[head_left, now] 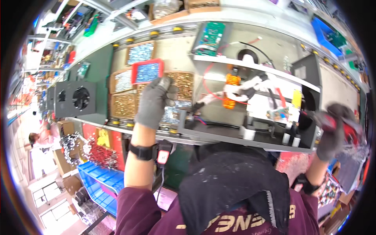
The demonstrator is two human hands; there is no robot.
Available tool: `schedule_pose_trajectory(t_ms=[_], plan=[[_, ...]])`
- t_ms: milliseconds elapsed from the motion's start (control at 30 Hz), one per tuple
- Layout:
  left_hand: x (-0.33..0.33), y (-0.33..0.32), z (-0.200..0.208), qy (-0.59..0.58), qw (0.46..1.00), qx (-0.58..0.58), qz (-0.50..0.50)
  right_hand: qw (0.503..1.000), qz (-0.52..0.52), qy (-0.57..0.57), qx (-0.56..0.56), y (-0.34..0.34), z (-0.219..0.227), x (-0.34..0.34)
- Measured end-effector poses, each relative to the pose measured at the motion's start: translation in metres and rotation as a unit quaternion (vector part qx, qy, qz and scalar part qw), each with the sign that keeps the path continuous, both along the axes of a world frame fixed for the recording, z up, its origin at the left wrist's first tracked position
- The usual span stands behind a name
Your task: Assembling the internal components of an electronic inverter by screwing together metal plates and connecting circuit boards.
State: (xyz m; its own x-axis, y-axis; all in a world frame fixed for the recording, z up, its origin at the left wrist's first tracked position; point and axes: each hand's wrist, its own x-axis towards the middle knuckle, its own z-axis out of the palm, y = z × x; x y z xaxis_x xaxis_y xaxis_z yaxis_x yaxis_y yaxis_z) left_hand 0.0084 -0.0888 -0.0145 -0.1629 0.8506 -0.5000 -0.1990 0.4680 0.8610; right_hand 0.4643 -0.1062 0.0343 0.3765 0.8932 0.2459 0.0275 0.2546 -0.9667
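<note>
My left hand (154, 102), in a grey glove, is over the screw trays with its fingers curled together. Whatever they may pinch is too small to make out. Just beside the fingertips sits a red tray (147, 71) of silvery screws, with a tray of brass-coloured screws (181, 83) to its right. My right hand (333, 131), gloved as well, is closed around a red and black object (350, 131) at the far right, blurred by motion. Between the hands lies an open grey metal case (250, 143) with wires and an orange-wound coil (232, 91) inside.
A green circuit board (211, 38) rests behind the case. At the left a dark panel with a round fan opening (81, 98) stands near more screw trays (123, 105). A blue crate (100, 186) is below left, and a blue bin (327, 37) at the far right.
</note>
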Motion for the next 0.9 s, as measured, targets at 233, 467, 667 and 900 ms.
schedule_pose_trajectory(t_ms=[233,467,667,900], plan=[[-0.190,0.013,-0.147,0.531,0.820,0.109,-0.184,0.993,-0.044,0.063,0.094,-0.104,0.041,0.091],[-0.188,-0.095,-0.389,0.045,0.912,0.062,-0.404,0.906,-0.378,-0.078,-0.175,-0.198,-0.099,0.108],[-0.198,-0.147,-0.366,-0.055,0.919,0.009,-0.390,0.759,-0.313,-0.289,-0.493,-0.285,-0.214,0.108],[-0.117,-0.136,-0.318,-0.100,0.949,-0.047,-0.297,0.655,-0.276,-0.375,-0.595,-0.312,-0.234,0.096]])
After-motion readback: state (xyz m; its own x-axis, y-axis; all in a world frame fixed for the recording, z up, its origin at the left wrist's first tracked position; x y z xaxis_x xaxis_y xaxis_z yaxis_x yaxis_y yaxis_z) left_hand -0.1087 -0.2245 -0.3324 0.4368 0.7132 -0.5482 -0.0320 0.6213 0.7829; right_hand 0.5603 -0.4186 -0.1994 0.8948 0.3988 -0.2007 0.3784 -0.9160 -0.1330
